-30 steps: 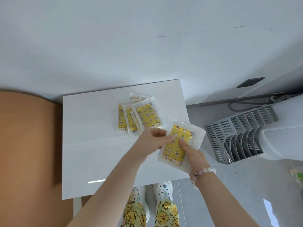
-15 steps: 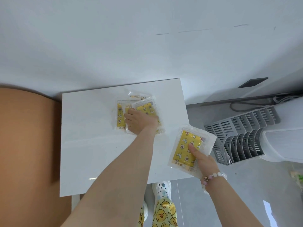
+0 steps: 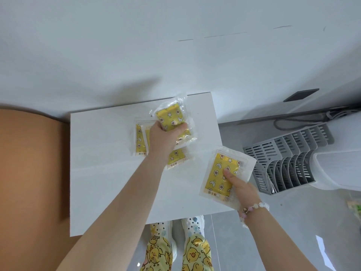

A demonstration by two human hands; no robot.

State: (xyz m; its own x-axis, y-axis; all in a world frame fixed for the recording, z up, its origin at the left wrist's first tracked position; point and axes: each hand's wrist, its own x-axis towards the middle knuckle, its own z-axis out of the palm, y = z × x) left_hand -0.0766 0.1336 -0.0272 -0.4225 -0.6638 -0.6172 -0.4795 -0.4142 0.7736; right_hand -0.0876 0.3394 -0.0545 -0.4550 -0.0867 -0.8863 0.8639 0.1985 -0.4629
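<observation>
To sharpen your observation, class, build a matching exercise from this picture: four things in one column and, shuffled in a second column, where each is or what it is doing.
Things
1. left hand
2. right hand
3. grey rack
4. white table

Places or states
A. beside the table, to its right
B. grips the top packet over the pile
C. holds the single packet at the table's right edge
D. bears the loose packets

Pairs: 1-B, 2-C, 3-A, 4-D
</observation>
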